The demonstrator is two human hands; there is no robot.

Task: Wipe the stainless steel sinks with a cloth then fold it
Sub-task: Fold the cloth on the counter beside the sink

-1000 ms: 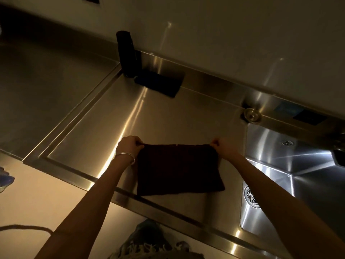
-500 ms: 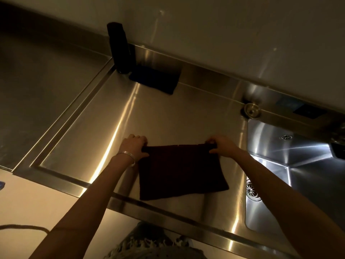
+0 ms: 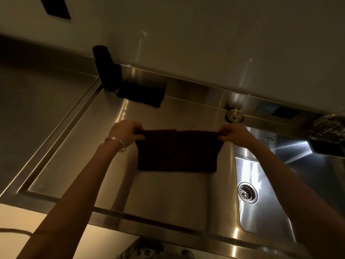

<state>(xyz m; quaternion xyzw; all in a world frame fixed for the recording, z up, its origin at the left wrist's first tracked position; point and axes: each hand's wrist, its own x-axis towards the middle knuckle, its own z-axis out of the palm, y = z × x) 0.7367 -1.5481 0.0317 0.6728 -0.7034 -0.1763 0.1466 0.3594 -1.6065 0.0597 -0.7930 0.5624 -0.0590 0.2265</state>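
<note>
A dark cloth (image 3: 177, 152), folded into a rectangle, is held up by its far edge over the steel drainboard (image 3: 89, 146). My left hand (image 3: 124, 130), with a bangle on the wrist, pinches the cloth's far left corner. My right hand (image 3: 233, 133) pinches the far right corner. The cloth's near edge hangs close to the drainboard; I cannot tell whether it touches. The stainless steel sink (image 3: 265, 206) with its round drain lies to the right of the cloth.
A black cylinder (image 3: 105, 68) stands at the back left corner beside a dark folded cloth (image 3: 141, 95). A round metal fitting (image 3: 234, 115) sits on the back ledge. A dark object (image 3: 328, 148) juts in at the right edge. The wall runs along the back.
The cloth lay flat on the drainboard before; both hands have now lifted its far edge, so it hangs between them. The camera view has shifted.
</note>
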